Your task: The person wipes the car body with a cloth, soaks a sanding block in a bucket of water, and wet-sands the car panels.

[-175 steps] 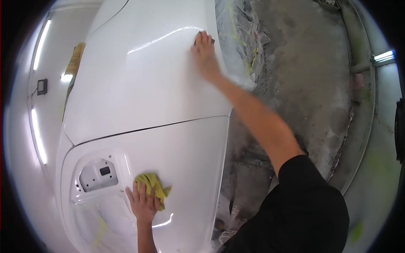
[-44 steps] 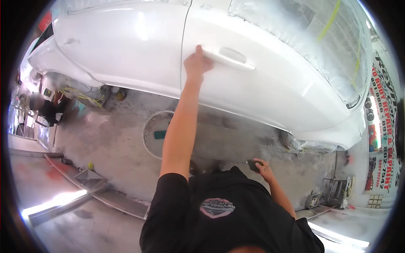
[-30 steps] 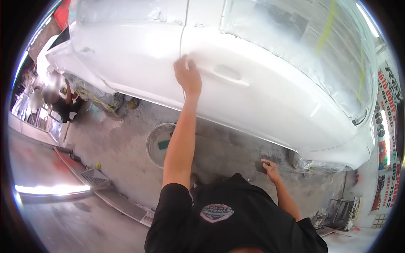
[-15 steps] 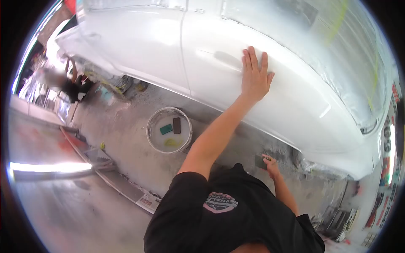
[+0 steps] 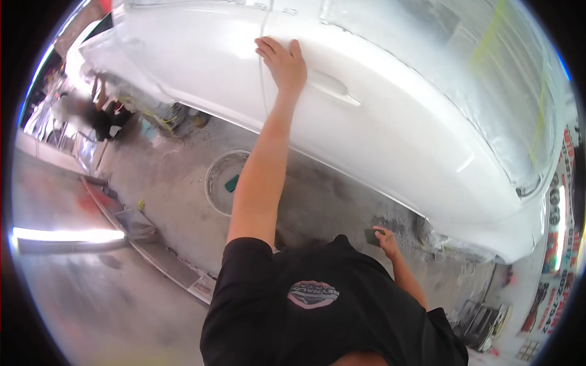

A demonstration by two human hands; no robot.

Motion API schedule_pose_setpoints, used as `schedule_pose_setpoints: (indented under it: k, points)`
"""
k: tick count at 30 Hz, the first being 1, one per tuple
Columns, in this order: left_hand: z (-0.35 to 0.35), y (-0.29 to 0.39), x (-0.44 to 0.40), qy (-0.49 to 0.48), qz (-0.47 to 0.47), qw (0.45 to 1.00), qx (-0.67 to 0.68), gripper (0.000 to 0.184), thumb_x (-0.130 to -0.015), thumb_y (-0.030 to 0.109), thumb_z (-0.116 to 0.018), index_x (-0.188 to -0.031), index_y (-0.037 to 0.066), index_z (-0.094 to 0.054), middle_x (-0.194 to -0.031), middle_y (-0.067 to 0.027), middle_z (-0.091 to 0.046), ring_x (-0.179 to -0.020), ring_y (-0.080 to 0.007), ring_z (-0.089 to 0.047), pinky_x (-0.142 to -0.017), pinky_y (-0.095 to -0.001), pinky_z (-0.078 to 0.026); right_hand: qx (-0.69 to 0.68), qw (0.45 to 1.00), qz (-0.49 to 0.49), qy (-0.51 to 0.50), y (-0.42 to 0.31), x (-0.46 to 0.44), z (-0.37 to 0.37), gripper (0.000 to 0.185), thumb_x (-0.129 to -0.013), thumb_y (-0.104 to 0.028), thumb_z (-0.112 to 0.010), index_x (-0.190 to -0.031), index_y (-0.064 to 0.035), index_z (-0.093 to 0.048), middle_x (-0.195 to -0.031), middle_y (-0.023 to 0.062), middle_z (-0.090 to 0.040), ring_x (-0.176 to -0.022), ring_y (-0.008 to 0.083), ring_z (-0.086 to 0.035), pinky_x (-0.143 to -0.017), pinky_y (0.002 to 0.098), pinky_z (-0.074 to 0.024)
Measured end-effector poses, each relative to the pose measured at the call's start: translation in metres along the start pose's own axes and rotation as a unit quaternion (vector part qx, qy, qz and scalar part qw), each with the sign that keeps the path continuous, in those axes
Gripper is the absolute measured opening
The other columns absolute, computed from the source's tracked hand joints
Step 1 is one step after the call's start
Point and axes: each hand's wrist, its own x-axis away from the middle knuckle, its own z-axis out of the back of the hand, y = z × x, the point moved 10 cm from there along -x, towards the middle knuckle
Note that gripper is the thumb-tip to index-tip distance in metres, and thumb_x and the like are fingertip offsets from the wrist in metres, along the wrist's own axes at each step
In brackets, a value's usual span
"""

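My left hand lies on the white car body, its fingers apart and reaching over the seam between two door panels, left of the door handle. Nothing shows in it. Low on the right, my right hand grips a dark block above the floor, away from the car. Behind my left forearm stands a round white bucket, partly hidden, with a green block in it.
Clear plastic film with yellow tape covers the car windows. Another person crouches by a film-wrapped wheel at the far left. A bright tube light is at left. Metal frames and a lettered banner stand at right.
My left hand has moved left along the car, from right of the handle to the panel seam. My forearm now covers part of the bucket. My right hand keeps its hold on the block.
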Motion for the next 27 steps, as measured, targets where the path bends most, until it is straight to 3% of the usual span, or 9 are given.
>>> schedule_pose_setpoints:
  k: [4,8,11,14,17,20,22,25,27]
  points:
    - [-0.054,0.079,0.062,0.056,-0.156,0.963,-0.213,0.08,-0.106,0.04,-0.047,-0.155,-0.017,-0.018,-0.159,-0.047,-0.008,-0.15,-0.0596,-0.011,-0.125,-0.0566,-0.017,-0.033,0.997,-0.046,0.043,0.033,0.027,0.013,0.039,-0.1,-0.031,-0.062,-0.13,-0.0079,-0.067,-0.108,0.0065,-0.071,-0.092,0.0196,-0.07,-0.072,0.0384,-0.0611]
    - [-0.096,0.128,0.179,-0.053,-0.202,0.971,-0.117,0.088,-0.098,0.041,-0.061,-0.153,-0.017,-0.023,-0.157,-0.0494,-0.009,-0.148,-0.0639,-0.014,-0.124,-0.0613,-0.017,-0.048,0.995,-0.071,0.047,0.043,0.03,0.012,0.038,-0.1,-0.031,-0.062,-0.13,-0.0076,-0.067,-0.106,0.006,-0.072,-0.091,0.0194,-0.07,-0.071,0.0378,-0.0606]
    - [-0.101,0.14,0.234,-0.169,-0.273,0.942,-0.095,0.082,-0.099,0.04,-0.06,-0.155,-0.01,-0.027,-0.16,-0.0449,-0.011,-0.149,-0.0602,-0.015,-0.124,-0.0608,-0.017,-0.006,0.999,-0.041,0.019,0.043,0.016,0.006,0.04,-0.099,-0.032,-0.062,-0.13,-0.0062,-0.067,-0.107,0.007,-0.072,-0.091,0.02,-0.071,-0.07,0.0371,-0.0598]
    - [-0.128,0.123,0.313,-0.381,-0.384,0.84,-0.027,0.078,-0.099,0.039,-0.06,-0.158,-0.003,-0.031,-0.164,-0.0386,-0.012,-0.152,-0.0551,-0.014,-0.124,-0.0602,-0.016,0.114,0.993,-0.001,-0.009,0.025,-0.002,-0.002,0.042,-0.099,-0.032,-0.062,-0.13,-0.0041,-0.067,-0.109,0.0109,-0.072,-0.092,0.0202,-0.071,-0.07,0.035,-0.0589]
    - [-0.109,0.118,0.282,-0.268,-0.328,0.891,-0.166,0.076,-0.099,0.038,-0.06,-0.159,0.002,-0.032,-0.166,-0.0337,-0.013,-0.154,-0.0503,-0.014,-0.124,-0.0595,-0.016,0.233,0.965,0.118,-0.001,0.003,-0.012,-0.005,0.041,-0.099,-0.03,-0.059,-0.129,-0.0028,-0.067,-0.112,0.015,-0.072,-0.091,0.0195,-0.071,-0.07,0.0332,-0.0584]
    - [-0.062,0.11,0.195,-0.06,-0.226,0.97,-0.066,0.075,-0.101,0.036,-0.058,-0.158,-0.005,-0.03,-0.163,-0.0392,-0.014,-0.153,-0.0526,-0.015,-0.124,-0.061,-0.014,0.299,0.922,0.244,0.038,0.013,-0.002,-0.001,0.039,-0.101,-0.028,-0.056,-0.128,-0.003,-0.068,-0.113,0.0166,-0.073,-0.087,0.0189,-0.07,-0.068,0.0331,-0.0579]
    - [-0.069,0.105,0.179,-0.051,-0.209,0.97,-0.117,0.078,-0.101,0.038,-0.058,-0.156,-0.01,-0.028,-0.162,-0.0393,-0.017,-0.153,-0.0525,-0.017,-0.124,-0.0612,-0.014,0.321,0.908,0.269,0.026,0.015,0.01,-0.001,0.037,-0.102,-0.025,-0.055,-0.128,-0.0038,-0.069,-0.112,0.016,-0.073,-0.085,0.019,-0.069,-0.067,0.0343,-0.0577]
    - [-0.106,0.105,0.212,-0.116,-0.262,0.933,-0.219,0.083,-0.1,0.04,-0.057,-0.154,-0.014,-0.026,-0.162,-0.0397,-0.016,-0.153,-0.053,-0.016,-0.124,-0.061,-0.015,0.185,0.983,0.008,0.007,0.064,0.031,0.012,0.035,-0.101,-0.021,-0.057,-0.129,-0.0043,-0.069,-0.109,0.0136,-0.074,-0.086,0.0192,-0.069,-0.068,0.0352,-0.0571]
    - [-0.13,0.095,0.272,-0.16,-0.262,0.948,-0.09,0.085,-0.098,0.038,-0.06,-0.155,-0.013,-0.024,-0.163,-0.0401,-0.012,-0.153,-0.0521,-0.015,-0.124,-0.0613,-0.016,0.109,0.993,-0.049,0.024,0.085,0.046,0.02,0.031,-0.1,-0.018,-0.059,-0.126,-0.0055,-0.07,-0.096,0.0107,-0.071,-0.078,0.0182,-0.066,-0.065,0.035,-0.0546]
